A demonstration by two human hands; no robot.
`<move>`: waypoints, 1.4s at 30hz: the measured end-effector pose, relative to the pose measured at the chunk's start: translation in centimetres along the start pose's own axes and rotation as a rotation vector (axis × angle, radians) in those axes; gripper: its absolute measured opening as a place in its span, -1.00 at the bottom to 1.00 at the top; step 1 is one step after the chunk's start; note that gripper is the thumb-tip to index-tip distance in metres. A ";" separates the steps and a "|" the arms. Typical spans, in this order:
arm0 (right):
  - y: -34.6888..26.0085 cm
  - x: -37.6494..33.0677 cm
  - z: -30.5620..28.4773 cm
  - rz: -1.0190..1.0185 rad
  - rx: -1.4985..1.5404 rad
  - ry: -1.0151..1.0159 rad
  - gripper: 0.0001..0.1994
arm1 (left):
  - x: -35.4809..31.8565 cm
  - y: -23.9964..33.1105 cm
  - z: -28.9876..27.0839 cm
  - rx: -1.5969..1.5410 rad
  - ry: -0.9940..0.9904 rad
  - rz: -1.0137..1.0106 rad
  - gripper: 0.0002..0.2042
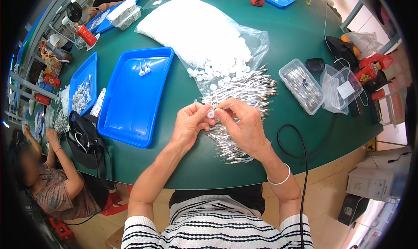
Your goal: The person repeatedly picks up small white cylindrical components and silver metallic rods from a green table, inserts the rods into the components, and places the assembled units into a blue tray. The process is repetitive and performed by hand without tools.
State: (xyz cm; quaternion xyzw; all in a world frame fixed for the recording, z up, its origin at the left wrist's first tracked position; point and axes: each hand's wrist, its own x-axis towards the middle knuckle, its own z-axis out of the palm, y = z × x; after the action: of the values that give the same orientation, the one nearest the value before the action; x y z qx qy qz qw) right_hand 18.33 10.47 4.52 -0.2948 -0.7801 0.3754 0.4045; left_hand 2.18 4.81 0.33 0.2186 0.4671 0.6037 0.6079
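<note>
Over the near middle of the table, my left hand [189, 125] is closed in a pinch on a small round white plastic cap [210, 114]. Right beside the cap, my right hand [244, 125] is pinched too, on a thin stick-like piece that its fingers mostly cover. Under and around both hands spreads a heap of thin white-and-metal stick-like parts [250, 90]. Beyond it lies a large clear plastic bag [260, 42] spilling many white caps [224, 70]. To the left, a blue tray [128, 105] holds two white caps with thin stems [144, 68].
At right stand a clear box of stick-like parts [301, 84] and clear empty containers [344, 90]. A black cable [305, 162] loops over the table edge. A black bag [85, 140] and a smaller blue tray [82, 77] lie left. Other people [54, 179] work at the left and far side.
</note>
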 end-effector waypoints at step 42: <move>0.4 -0.5 0.6 -0.063 -0.035 0.068 -0.90 | 0.0 -0.1 -0.3 -0.052 0.023 -0.029 -0.81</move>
State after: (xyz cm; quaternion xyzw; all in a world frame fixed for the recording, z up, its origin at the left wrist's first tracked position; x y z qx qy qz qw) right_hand 18.13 10.10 3.78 -0.2897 -0.7813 0.3387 0.4370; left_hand 1.95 4.67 0.11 0.1890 0.4615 0.6091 0.6167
